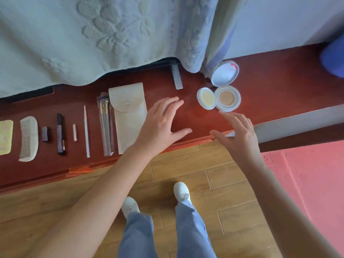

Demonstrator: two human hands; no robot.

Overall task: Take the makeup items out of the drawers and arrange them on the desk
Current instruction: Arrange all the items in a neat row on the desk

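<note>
Makeup items lie in a row on the red-brown desk (264, 94). From the left: a yellow pad (5, 137), a white comb (28, 139), a small dark tube (44, 134), a black pen-like stick (60, 134), a short white stick (75, 132), a long white pencil (86, 131), brushes in a clear sleeve (106, 123) and a cream pouch (128, 116). An open compact (227, 98) with its puff tray (206, 98) and mirror lid (225, 73) sits at the right. My left hand (160, 125) hovers open beside the pouch. My right hand (240, 135) hovers open just below the compact.
A pale embossed cloth (93, 38) hangs over the desk's back. A grey metal bar (177, 77) rests on the desk behind my left hand. A blue object (333, 56) sits far right. Wooden floor (186, 164) and a pink mat (307, 175) lie below.
</note>
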